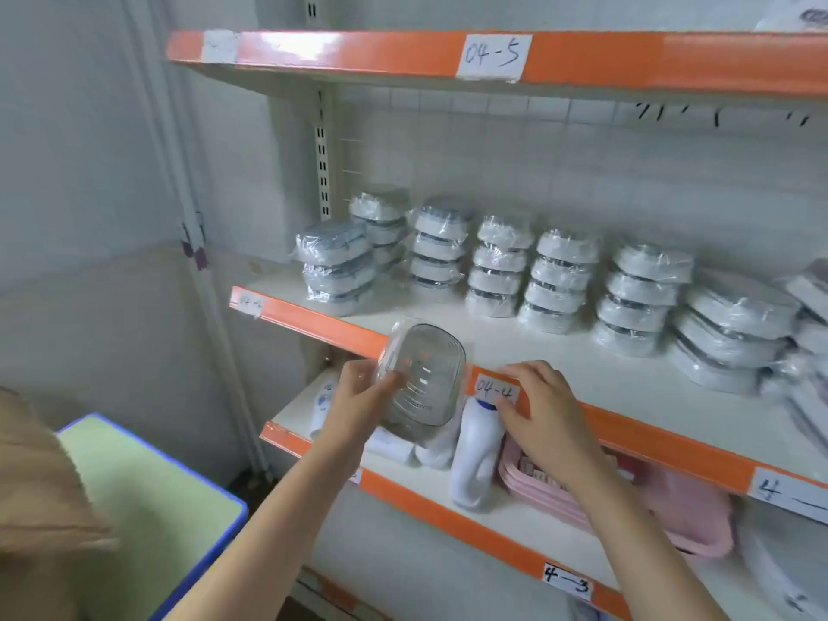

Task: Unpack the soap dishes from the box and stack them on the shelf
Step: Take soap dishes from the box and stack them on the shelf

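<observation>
- My left hand (358,396) grips a wrapped soap dish (421,374), tilted, just in front of the shelf (582,387) edge.
- My right hand (542,410) holds nothing, its fingers loosely bent beside the 04-4 label (495,389).
- I should level the dish first, then seat it squarely on the shortest stack (338,273) at the left.
- The plastic wrap looks slippery, so I keep my thumb firm.

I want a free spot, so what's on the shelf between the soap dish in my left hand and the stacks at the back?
Head view: nothing; the white shelf board between the held soap dish and the stacks is bare.
</observation>
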A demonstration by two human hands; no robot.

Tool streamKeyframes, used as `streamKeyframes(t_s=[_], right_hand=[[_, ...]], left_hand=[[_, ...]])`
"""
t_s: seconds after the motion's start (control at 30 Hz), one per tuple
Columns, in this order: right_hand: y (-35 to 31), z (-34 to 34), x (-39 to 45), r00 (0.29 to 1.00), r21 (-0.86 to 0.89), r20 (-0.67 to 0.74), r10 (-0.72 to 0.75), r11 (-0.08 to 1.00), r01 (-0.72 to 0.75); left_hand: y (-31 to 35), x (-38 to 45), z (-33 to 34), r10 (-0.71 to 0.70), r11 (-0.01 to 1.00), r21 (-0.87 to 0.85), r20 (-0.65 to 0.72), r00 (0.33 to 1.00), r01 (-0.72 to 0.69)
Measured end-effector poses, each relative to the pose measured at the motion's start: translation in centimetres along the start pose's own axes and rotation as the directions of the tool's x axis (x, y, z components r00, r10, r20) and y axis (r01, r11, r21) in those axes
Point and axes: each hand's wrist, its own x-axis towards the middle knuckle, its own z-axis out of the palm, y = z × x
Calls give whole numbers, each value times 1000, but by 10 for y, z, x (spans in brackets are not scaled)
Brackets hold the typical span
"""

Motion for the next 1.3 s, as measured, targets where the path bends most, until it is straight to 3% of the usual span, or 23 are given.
streamKeyframes(t_s=[0.07, 0.2, 0.37, 0.47, 0.53, 0.6, 0.73, 1.0, 1.17, 1.3], right_hand=[[35, -9, -2, 994, -53, -48, 95, 994, -97], [84, -21, -2, 979, -186, -105, 175, 964, -192], [114, -21, -2, 953, -219, -92, 289, 928, -303], [118, -23, 4, 944, -216, -68, 322, 919, -328], [120, -25, 8, 941, -212, -51, 333, 917, -336], [123, -27, 11, 941, -224, -41, 337, 914, -337], [124, -26, 19, 935, -242, -56, 349, 904, -352], [121, -21, 26, 920, -170, -77, 383, 905, -391], [120, -23, 29, 905, -68, -94, 414, 905, -421], [119, -21, 31, 907, -56, -89, 412, 907, -418]], left_hand=[[-7, 12, 29, 9, 1000, 5, 91, 996, -9], [-18, 49, 69, -54, 999, -5, 48, 997, 54], [-10, 77, 113, -30, 996, 84, 147, 989, 17], [-10, 92, 134, 85, 949, 291, 142, 986, -124], [-10, 97, 140, 229, 829, 487, 154, 961, -276], [-10, 98, 144, 271, 742, 562, 249, 930, -367], [-15, 96, 142, 250, 664, 597, 391, 886, -451], [-20, 121, 125, 288, 735, 508, 367, 885, -450], [-10, 138, 126, 221, 699, 522, 494, 841, -490], [-4, 136, 134, 240, 678, 547, 469, 850, -492]])
